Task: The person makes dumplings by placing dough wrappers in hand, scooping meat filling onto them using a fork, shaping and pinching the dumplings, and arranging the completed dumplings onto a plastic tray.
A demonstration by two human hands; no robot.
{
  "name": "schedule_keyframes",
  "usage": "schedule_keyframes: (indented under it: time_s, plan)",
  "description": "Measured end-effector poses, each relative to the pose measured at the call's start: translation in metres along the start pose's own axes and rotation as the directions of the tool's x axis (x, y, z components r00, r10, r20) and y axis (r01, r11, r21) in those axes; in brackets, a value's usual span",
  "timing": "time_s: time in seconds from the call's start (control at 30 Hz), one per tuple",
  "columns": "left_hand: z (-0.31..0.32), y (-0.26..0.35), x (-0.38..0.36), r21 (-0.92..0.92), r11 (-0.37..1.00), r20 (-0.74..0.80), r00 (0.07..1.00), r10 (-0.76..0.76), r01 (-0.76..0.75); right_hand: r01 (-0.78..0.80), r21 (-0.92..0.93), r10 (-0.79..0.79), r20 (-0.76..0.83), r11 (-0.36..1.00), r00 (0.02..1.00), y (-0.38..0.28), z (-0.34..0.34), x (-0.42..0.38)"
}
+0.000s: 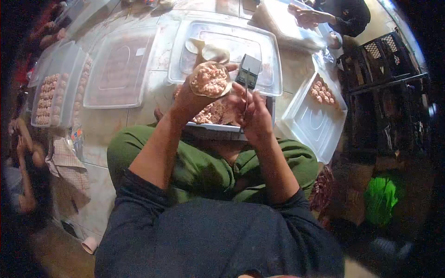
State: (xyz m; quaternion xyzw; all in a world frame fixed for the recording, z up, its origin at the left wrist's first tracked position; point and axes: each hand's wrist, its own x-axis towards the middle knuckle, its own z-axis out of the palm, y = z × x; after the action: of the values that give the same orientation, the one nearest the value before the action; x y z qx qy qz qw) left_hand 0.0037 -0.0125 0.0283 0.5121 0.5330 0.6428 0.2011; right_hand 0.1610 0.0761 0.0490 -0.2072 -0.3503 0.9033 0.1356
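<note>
On my left hand [187, 99] rests a round dough wrapper [228, 89] heaped with pinkish minced filling [208, 79]. My right hand [256, 116] is closed around a long, thin utensil [247, 104], whose exact kind I cannot make out. Below both hands, in front of my crossed legs, sits a tray [222, 127] of minced filling [208, 113], partly hidden by my hands. Just beyond them lies a clear plastic lid [178, 62] with pale dough wrappers [214, 53] on it. A small grey and black device [249, 69] is beside the wrappers.
At left stand a clear container [69, 88] of round meat portions and a covered plastic box [121, 69]. A tilted container [315, 125] with several formed pieces [323, 92] lies at right. Black crates [382, 60] line the right side. Another person's hands [310, 16] are at upper right.
</note>
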Motion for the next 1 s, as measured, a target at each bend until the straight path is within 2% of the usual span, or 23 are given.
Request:
schedule_keyframes:
  time_s: [0.03, 0.1, 0.13, 0.17, 0.23, 0.27, 0.33, 0.37, 0.4, 0.43, 0.47, 0.53, 0.6, 0.67, 0.7, 0.73, 0.77, 0.83, 0.87, 0.9, 0.93, 0.97, 1.0]
  plan:
    - [-0.001, 0.005, 0.002, 0.042, 0.996, -0.025, 0.997, 0.076, -0.074, 0.033, -0.023, -0.033, 0.001, 0.999, 0.999, 0.009, -0.007, 0.002]
    - [0.013, 0.022, -0.001, -0.223, 0.970, -0.176, 0.983, 0.055, -0.094, 0.107, -0.069, -0.107, 0.008, 0.992, 0.994, 0.038, -0.018, 0.009]
    - [0.009, 0.023, -0.003, -0.066, 0.995, -0.058, 0.996, 0.068, -0.072, 0.151, 0.091, -0.152, 0.008, 0.984, 0.988, 0.045, -0.004, 0.010]
    - [0.011, 0.024, -0.004, -0.096, 0.992, -0.075, 0.994, 0.073, -0.080, 0.190, 0.041, -0.185, -0.102, 0.981, 0.977, 0.050, 0.012, 0.004]
    - [0.017, 0.026, -0.006, -0.154, 0.984, -0.113, 0.991, 0.074, -0.091, 0.291, -0.074, -0.290, 0.019, 0.954, 0.957, 0.050, 0.025, 0.000]
    - [0.017, 0.025, -0.009, -0.072, 0.995, -0.091, 0.994, 0.062, -0.069, 0.412, -0.317, -0.407, 0.086, 0.854, 0.909, 0.054, 0.016, 0.005]
    - [0.015, 0.022, -0.010, -0.123, 0.992, -0.063, 0.998, 0.028, -0.035, 0.579, -0.684, -0.548, 0.303, 0.445, 0.779, 0.057, -0.006, 0.018]
    - [0.013, 0.021, -0.010, -0.148, 0.989, -0.048, 0.999, 0.013, -0.020, 0.533, -0.773, -0.542, 0.300, 0.344, 0.785, 0.051, -0.011, 0.017]
    - [0.012, 0.028, -0.008, -0.151, 0.988, -0.106, 0.994, 0.006, -0.022, 0.478, -0.846, -0.538, 0.296, 0.235, 0.789, 0.040, -0.008, 0.014]
    - [0.012, 0.024, -0.009, -0.074, 0.996, -0.168, 0.985, 0.033, -0.046, 0.412, -0.903, -0.535, 0.291, 0.121, 0.793, 0.034, -0.006, 0.012]
    - [0.012, 0.018, -0.009, 0.006, 0.998, -0.228, 0.971, 0.067, -0.067, 0.427, -0.856, -0.577, 0.197, 0.293, 0.793, 0.034, -0.004, 0.007]
    - [0.014, 0.022, -0.008, 0.032, 0.999, -0.315, 0.948, 0.051, -0.043, 0.488, -0.817, -0.580, 0.246, 0.307, 0.777, 0.037, 0.004, 0.000]
    - [0.023, 0.030, -0.011, -0.105, 0.994, -0.280, 0.960, -0.018, -0.012, 0.562, -0.756, -0.599, 0.290, 0.334, 0.746, 0.049, 0.007, 0.007]
    - [0.027, 0.025, -0.014, -0.203, 0.979, -0.220, 0.974, -0.047, 0.001, 0.558, -0.799, -0.556, 0.366, 0.224, 0.747, 0.046, 0.004, 0.006]
    - [0.026, 0.024, -0.013, -0.137, 0.991, -0.261, 0.965, -0.041, 0.005, 0.555, -0.815, -0.529, 0.401, 0.167, 0.748, 0.042, 0.006, 0.005]
    - [0.023, 0.022, -0.014, -0.071, 0.997, -0.301, 0.953, -0.030, 0.009, 0.436, -0.850, -0.474, 0.266, 0.295, 0.839, 0.039, 0.012, 0.003]
    - [0.022, 0.022, -0.014, -0.005, 1.000, -0.340, 0.940, -0.016, 0.015, 0.409, -0.837, -0.473, 0.212, 0.364, 0.855, 0.039, 0.012, 0.002]
    - [0.024, 0.021, -0.014, -0.081, 0.997, -0.375, 0.926, -0.039, 0.008, 0.355, -0.793, -0.460, 0.107, 0.495, 0.881, 0.037, 0.011, -0.002]
    - [0.025, 0.021, -0.014, -0.120, 0.993, -0.391, 0.919, -0.051, 0.004, 0.396, -0.773, -0.475, 0.141, 0.496, 0.869, 0.041, 0.009, -0.003]
    - [0.027, 0.021, -0.014, -0.160, 0.987, -0.403, 0.913, -0.067, 0.001, 0.468, -0.792, -0.521, 0.228, 0.392, 0.823, 0.046, 0.006, 0.001]
    - [0.027, 0.022, -0.016, -0.024, 1.000, -0.354, 0.935, 0.007, -0.017, 0.531, -0.799, -0.555, 0.315, 0.283, 0.770, 0.052, 0.002, 0.007]
    - [0.030, 0.016, -0.017, -0.018, 1.000, -0.369, 0.930, -0.006, -0.001, 0.585, -0.793, -0.576, 0.402, 0.170, 0.712, 0.055, 0.000, 0.010]
    - [0.035, 0.006, -0.019, -0.010, 1.000, -0.384, 0.923, -0.020, 0.017, 0.560, -0.794, -0.540, 0.371, 0.237, 0.755, 0.042, 0.017, 0.002]
